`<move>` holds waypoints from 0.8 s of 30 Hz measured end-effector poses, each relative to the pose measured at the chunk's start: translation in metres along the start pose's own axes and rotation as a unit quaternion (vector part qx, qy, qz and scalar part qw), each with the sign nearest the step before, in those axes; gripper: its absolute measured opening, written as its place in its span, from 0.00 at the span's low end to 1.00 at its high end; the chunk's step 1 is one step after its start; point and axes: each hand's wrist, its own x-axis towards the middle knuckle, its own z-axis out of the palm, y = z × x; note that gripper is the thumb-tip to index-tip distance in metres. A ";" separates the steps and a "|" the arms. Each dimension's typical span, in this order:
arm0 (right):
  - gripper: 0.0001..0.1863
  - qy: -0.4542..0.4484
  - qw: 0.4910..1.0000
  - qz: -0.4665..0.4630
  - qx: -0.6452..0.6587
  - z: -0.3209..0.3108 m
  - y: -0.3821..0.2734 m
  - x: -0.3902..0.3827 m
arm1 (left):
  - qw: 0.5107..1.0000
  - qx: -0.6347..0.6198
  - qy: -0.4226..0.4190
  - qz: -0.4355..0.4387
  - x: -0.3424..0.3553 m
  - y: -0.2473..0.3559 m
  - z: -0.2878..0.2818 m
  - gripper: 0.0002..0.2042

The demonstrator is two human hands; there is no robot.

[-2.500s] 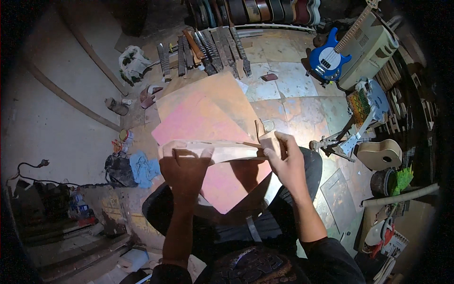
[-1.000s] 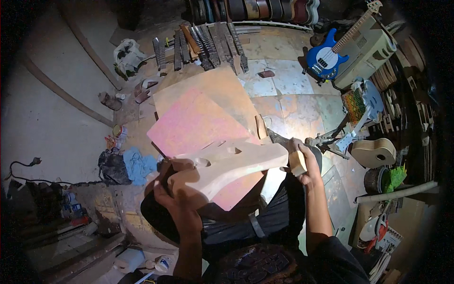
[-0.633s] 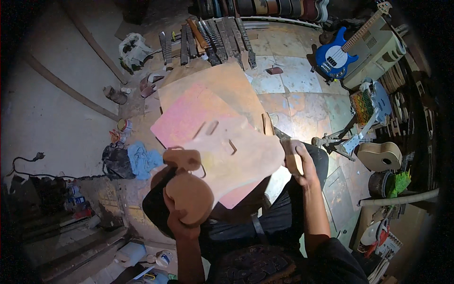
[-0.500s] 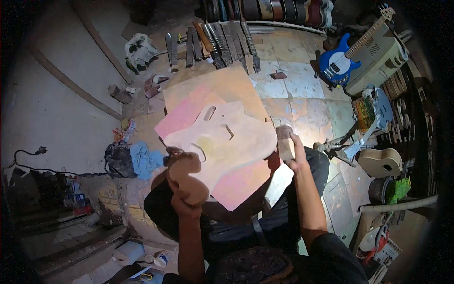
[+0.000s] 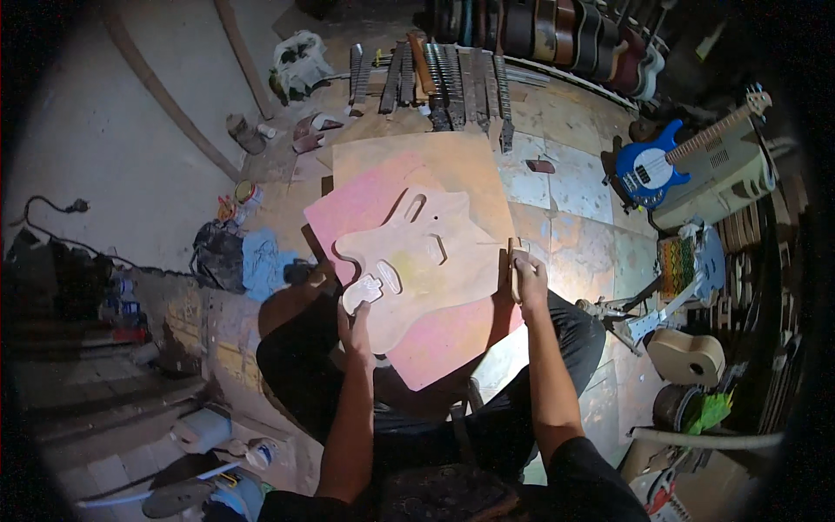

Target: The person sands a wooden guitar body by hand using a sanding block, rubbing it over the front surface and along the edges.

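Our left grip (image 5: 357, 329) holds the lower left edge of a pale, bare-wood guitar body (image 5: 404, 278), thumb on top, while our right grip (image 5: 531, 277) is closed around a small wooden block (image 5: 516, 284) just beside the body's right edge (whether the two touch, we cannot tell). We see the guitar body in front of us, over a pink-stained board (image 5: 435, 357); farther off, a blue bass guitar (image 5: 651, 168) leans on a beige box (image 5: 722, 181).
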 end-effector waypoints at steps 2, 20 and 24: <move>0.21 -0.013 0.982 -0.147 -0.120 0.015 0.001 -0.019 | 0.997 0.043 0.059 -0.017 -0.007 -0.002 0.008 0.27; 0.26 -0.300 0.723 -0.449 -0.431 0.106 0.003 -0.121 | 0.782 0.541 0.165 0.263 0.107 0.004 0.053 0.24; 0.23 -0.281 0.729 -0.469 -0.411 0.166 -0.027 -0.096 | 0.773 0.537 0.181 0.286 0.114 -0.011 0.061 0.18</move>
